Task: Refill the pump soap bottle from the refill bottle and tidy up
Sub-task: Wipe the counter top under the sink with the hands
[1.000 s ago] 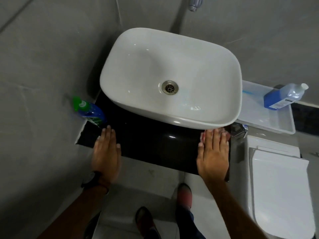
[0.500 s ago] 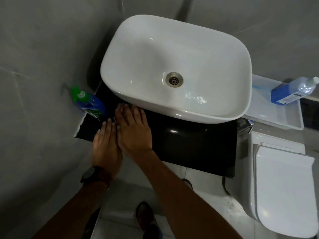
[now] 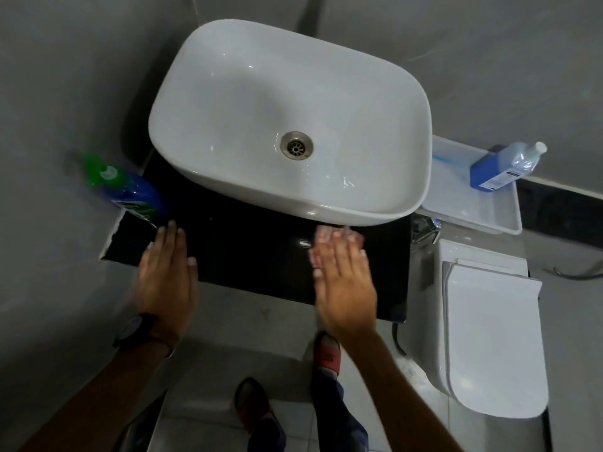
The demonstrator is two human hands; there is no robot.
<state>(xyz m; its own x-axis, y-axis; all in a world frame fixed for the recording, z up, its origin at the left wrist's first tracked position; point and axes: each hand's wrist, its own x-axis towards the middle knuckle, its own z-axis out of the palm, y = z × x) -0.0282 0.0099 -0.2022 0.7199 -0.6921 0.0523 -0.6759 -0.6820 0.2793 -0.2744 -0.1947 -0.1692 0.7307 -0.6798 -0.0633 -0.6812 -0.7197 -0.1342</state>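
Note:
The pump soap bottle (image 3: 130, 194), blue with a green pump top, stands at the left end of the black counter (image 3: 254, 252) against the wall. The refill bottle (image 3: 504, 168), blue with a white cap and partly clear near its neck, lies in a clear plastic tray (image 3: 463, 210) to the right of the sink. My left hand (image 3: 164, 275) lies flat on the counter's front edge, just below the pump bottle, fingers together. My right hand (image 3: 342, 275) is flat and blurred over the counter's right half, in front of the sink. Neither hand holds anything.
A white basin (image 3: 287, 115) with a metal drain fills the counter's back. A white toilet (image 3: 492, 337) with its lid shut stands at the right, below the tray. Grey walls close in at left and behind. My feet show on the tiled floor below.
My right hand has swept from beside my left hand back to the counter's right half. My left hand has stayed at the left front edge. The bottles have not moved.

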